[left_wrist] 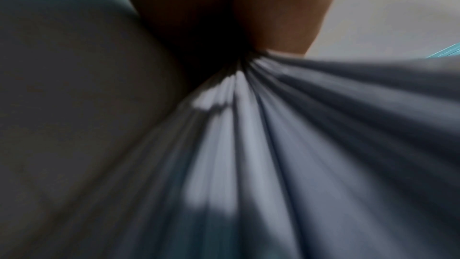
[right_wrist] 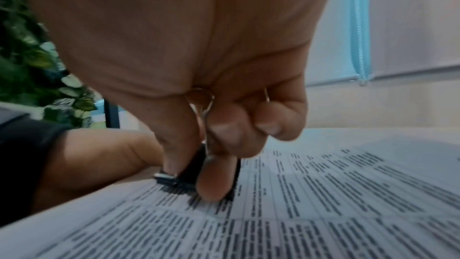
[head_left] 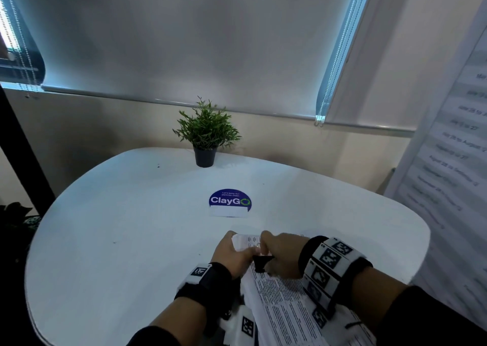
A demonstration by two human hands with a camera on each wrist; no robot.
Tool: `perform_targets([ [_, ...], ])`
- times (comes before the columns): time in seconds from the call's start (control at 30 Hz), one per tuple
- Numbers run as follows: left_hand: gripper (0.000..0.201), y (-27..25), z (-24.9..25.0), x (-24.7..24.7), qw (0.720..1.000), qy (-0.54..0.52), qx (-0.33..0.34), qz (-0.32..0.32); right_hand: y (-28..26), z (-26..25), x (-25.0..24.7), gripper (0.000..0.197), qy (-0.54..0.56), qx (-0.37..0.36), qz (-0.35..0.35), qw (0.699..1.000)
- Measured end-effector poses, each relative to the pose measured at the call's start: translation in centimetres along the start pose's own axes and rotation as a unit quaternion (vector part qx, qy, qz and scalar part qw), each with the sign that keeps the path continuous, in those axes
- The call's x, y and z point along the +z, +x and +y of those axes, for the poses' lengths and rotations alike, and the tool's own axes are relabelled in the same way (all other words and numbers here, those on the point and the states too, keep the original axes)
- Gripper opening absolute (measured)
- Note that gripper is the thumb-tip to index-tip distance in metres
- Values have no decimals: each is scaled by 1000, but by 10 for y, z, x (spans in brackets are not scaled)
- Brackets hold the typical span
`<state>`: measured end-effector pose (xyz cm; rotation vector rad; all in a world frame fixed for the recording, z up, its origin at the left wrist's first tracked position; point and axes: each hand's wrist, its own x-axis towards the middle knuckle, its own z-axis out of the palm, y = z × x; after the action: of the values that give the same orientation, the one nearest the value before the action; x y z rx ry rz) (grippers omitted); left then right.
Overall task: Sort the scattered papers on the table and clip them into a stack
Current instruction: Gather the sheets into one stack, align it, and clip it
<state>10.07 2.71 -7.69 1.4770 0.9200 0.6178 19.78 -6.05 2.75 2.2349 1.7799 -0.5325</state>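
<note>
Your papers (head_left: 284,298) are already gathered into one stack, lying at the near right of the bench (head_left: 118,227) and running from its near edge up toward the middle. The sorting looks done; you are on the clipping step.

Your left hand (head_left: 232,256) holds the far left corner of the stack, fingers curled round the edge so the sheets bunch together there; the left wrist view shows them fanning out from that grip, blurred. Your right hand (head_left: 276,253) pinches the black binder clip (head_left: 261,262) by its wire handles, thumb on one side and fingers on the other, squeezing them. In the right wrist view the clip's black body (right_wrist: 196,172) sits against the printed top sheet near the left edge of the stack, just beside your left hand. Whether its mouth already straddles all the sheets cannot be told from here.

Next, I judge, you need to push the clip fully over the edge so every sheet sits inside its mouth, keep the corner squared with your left hand, then ease off the handles so it bites. Watch for lower sheets slipping out of line.

Farther off on the bench stand a small potted plant (head_left: 207,134) and a round blue sticker (head_left: 230,200), well apart from the work.
</note>
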Motion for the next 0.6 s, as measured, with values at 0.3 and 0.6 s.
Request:
perform_targets([
  [0.3, 40, -1, 1, -1, 999, -26, 27, -31, 14, 11, 16, 54, 64, -42, 71, 995],
  [0.6, 33, -11, 22, 2, 994, -19, 109, -24, -23, 43, 16, 50, 235, -82, 182, 951],
])
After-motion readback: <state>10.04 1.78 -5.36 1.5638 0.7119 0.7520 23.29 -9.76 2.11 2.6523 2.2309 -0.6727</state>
